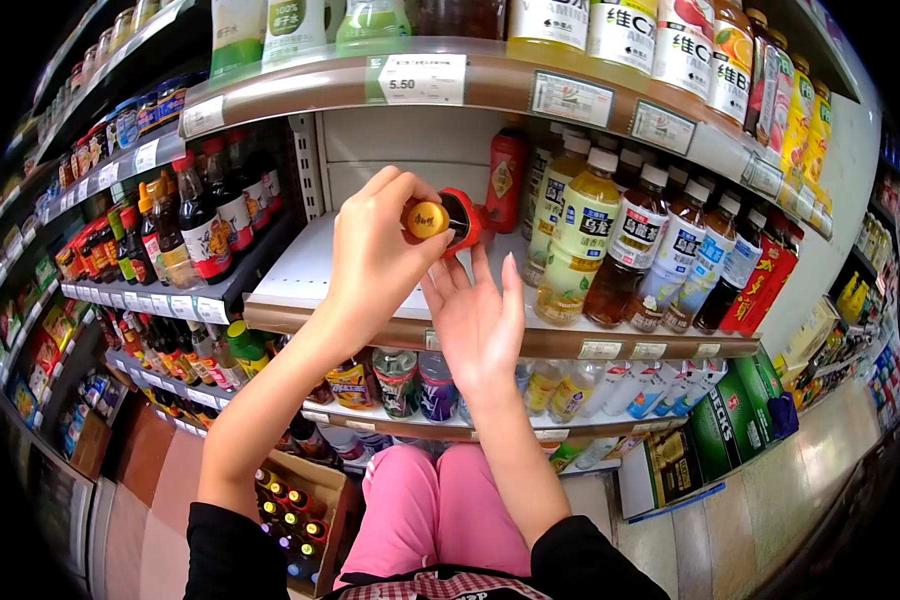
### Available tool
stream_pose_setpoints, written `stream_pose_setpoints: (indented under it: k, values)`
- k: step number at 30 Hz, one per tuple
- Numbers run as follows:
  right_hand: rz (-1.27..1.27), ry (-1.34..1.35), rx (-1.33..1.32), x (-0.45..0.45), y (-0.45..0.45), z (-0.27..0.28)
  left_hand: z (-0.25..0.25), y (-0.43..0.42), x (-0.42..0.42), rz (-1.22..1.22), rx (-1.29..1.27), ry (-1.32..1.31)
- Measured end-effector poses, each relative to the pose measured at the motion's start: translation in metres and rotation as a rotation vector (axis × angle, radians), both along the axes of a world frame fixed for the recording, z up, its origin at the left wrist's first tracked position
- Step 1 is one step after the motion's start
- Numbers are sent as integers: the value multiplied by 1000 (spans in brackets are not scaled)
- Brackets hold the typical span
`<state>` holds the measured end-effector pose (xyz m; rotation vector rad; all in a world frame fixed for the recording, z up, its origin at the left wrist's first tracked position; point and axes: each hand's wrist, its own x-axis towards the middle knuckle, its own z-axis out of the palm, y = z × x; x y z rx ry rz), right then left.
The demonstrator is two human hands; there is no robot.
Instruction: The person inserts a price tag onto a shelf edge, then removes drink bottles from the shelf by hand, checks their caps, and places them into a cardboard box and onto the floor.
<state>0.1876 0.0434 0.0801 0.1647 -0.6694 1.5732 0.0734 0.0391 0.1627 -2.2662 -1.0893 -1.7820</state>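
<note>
so the gold cap (427,220) sits at the dark opening of a red container (457,207), mostly hidden by hands, above the middle shelf (305,272). left hand (370,240)'s grip is pinched on the cap; right hand (477,315) is open underneath, fingertips at the container. tea bottles (582,240) crowd the right, carton of bottles (305,490) on the floor (160,540).

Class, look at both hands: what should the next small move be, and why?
Probably to curl the fingers of the right hand more closely around the red item. That palm lies open, with its fingers at the item's lower edge, while the left hand grips beside the yellow cap, so a firmer hold seems sensible.
</note>
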Motion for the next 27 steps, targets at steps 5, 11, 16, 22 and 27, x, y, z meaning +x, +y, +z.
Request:
stream_pose_setpoints:
  k: [5,11,16,22,27]
  values:
    - [99,-15,121,-20,-34,13,12,-52,-28,37,107,-32]
    - [391,-11,142,-52,-77,18,22,-116,-72,238,187,90]
    - [646,-43,97,-82,-107,18,29,-162,-103,410,153,126]
    - [916,-38,-108,-119,-123,2,19,-185,-140,550,-2,173]
    - [1073,-44,-342,-143,-126,-32,-10,-191,-175,653,-192,227]
